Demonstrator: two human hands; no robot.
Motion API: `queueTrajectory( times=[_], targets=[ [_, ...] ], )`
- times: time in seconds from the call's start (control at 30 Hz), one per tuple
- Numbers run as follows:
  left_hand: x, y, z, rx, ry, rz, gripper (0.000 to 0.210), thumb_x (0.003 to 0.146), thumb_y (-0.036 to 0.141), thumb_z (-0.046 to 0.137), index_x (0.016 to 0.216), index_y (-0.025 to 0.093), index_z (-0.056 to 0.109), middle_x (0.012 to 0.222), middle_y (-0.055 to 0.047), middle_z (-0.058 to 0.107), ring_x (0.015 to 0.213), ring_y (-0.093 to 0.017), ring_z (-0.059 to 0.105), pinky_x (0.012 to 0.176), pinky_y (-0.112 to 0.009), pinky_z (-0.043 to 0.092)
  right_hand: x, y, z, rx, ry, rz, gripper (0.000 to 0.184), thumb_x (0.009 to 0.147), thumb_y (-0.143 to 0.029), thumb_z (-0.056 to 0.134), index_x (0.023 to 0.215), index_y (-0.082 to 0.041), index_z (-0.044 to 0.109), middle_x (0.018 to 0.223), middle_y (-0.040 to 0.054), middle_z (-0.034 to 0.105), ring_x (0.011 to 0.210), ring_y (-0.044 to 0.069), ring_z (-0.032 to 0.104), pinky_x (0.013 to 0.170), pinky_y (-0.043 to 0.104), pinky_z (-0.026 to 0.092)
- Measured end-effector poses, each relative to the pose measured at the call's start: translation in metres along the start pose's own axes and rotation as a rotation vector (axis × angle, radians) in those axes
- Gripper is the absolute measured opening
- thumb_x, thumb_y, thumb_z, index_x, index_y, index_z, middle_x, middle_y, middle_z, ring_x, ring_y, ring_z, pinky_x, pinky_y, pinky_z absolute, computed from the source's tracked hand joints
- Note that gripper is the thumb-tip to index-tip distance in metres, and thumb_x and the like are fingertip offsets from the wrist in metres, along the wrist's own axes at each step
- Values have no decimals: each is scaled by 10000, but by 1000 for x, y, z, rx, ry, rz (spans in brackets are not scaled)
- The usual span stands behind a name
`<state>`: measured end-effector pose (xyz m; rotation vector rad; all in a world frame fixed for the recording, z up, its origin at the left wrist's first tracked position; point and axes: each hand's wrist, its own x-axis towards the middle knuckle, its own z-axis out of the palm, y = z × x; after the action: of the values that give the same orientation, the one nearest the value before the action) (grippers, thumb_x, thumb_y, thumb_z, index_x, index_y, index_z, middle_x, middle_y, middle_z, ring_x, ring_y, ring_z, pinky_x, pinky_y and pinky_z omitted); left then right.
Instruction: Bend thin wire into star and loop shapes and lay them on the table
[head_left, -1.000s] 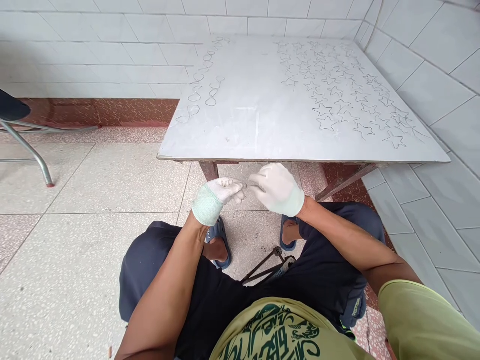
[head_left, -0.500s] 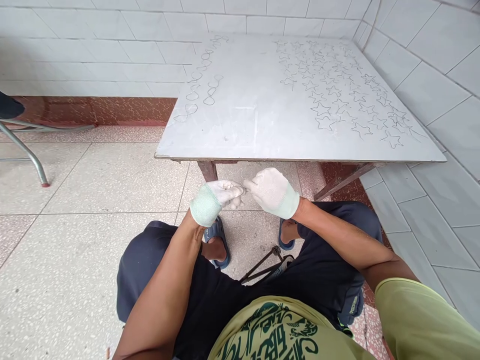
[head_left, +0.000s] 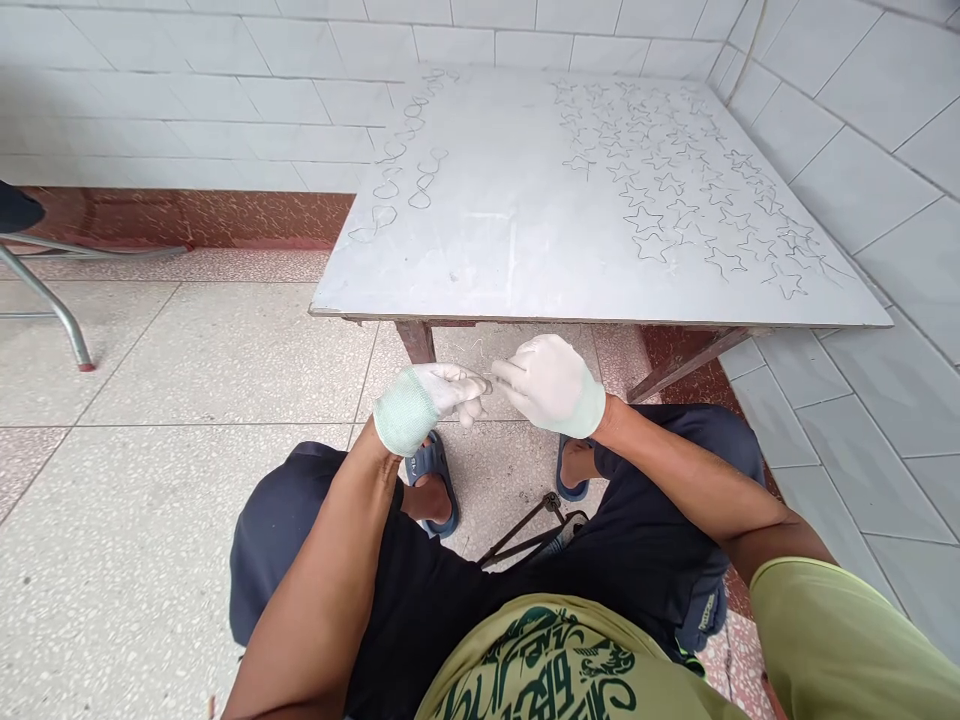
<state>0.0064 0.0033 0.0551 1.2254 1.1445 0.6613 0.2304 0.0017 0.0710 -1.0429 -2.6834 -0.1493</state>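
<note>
In white gloves with pale green cuffs, my two hands meet just below the table's front edge. My left hand (head_left: pixel 448 392) pinches a thin bent wire (head_left: pixel 480 348), part of which shows faintly above the fingertips. My right hand (head_left: pixel 546 378) is closed as well, its fingertips at the wire right beside the left ones. The exact grip of each hand is hard to see because the wire is so fine. On the white tabletop (head_left: pixel 487 270) lie many star-shaped wire pieces (head_left: pixel 679 210) at the right and looped wire pieces (head_left: pixel 420 185) at the left.
The table stands against tiled walls (head_left: pixel 862 180) at the back and right. Its wooden legs (head_left: pixel 415 341) rise near my hands. A metal-legged chair (head_left: pixel 64 310) is at far left. Between my feet, a dark metal frame (head_left: pixel 532 530) sits low.
The wire above my fingers has turned, so less of its star-like outline shows. My left hand has shifted slightly left, the right slightly right.
</note>
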Motion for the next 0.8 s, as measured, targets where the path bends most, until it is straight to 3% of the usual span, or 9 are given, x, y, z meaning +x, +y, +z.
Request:
queueTrajectory(
  times=[0.1, 0.2, 0.3, 0.43, 0.57, 0.67, 0.8],
  targets=[
    [3, -1, -1, -12, 41, 11, 397, 704, 514, 932, 669, 184, 713, 576, -49, 693, 534, -153, 605, 576, -299, 505, -3, 3, 0, 129, 128, 132, 323, 1101, -262, 511, 1016, -182, 813, 819, 80, 765, 826, 263, 658, 797, 420, 392],
    [4, 1, -1, 6, 59, 34, 411, 701, 537, 927, 698, 175, 733, 576, -46, 691, 522, -150, 589, 564, -303, 496, -6, 4, 10, 253, 294, 266, 344, 1095, -204, 501, 1198, -181, 828, 990, 96, 808, 994, 265, 689, 931, 405, 468],
    [3, 3, -1, -2, 54, 56, 425, 689, 553, 927, 703, 179, 727, 561, -38, 678, 524, -155, 595, 585, -314, 522, -8, 4, 20, 383, 393, 303, 365, 1115, -200, 486, 1266, -191, 818, 1129, 95, 816, 1101, 239, 704, 1026, 379, 515],
    [2, 3, 0, 26, 49, 84, 404, 729, 541, 903, 668, 194, 705, 571, -41, 681, 561, -166, 626, 619, -318, 551, -6, 2, 20, 533, 310, 338, 317, 1096, -209, 549, 1226, -217, 839, 1184, 68, 827, 1148, 211, 736, 1072, 355, 540],
    [1, 3, 1, 50, 34, 71, 397, 727, 537, 906, 688, 190, 717, 574, -41, 691, 550, -165, 626, 606, -312, 555, 1, 3, 13, 681, 188, 496, 251, 1051, -213, 628, 1144, -233, 861, 1205, 35, 842, 1167, 200, 757, 1097, 347, 532],
    [0, 4, 3, 63, 23, 61, 394, 732, 540, 900, 715, 184, 732, 580, -42, 699, 562, -169, 637, 618, -315, 564, 5, 4, 12, 785, 121, 609, 186, 1014, -228, 675, 1008, -231, 860, 1107, 9, 855, 1082, 192, 778, 1031, 331, 545],
    [-1, 5, 5, 73, 26, 59, 384, 730, 525, 898, 699, 183, 727, 585, -45, 700, 572, -167, 639, 627, -311, 561, 4, 7, 14, 920, 83, 629, 226, 1021, -271, 638, 911, -233, 832, 969, -14, 841, 969, 186, 780, 945, 322, 559]
  ],
)
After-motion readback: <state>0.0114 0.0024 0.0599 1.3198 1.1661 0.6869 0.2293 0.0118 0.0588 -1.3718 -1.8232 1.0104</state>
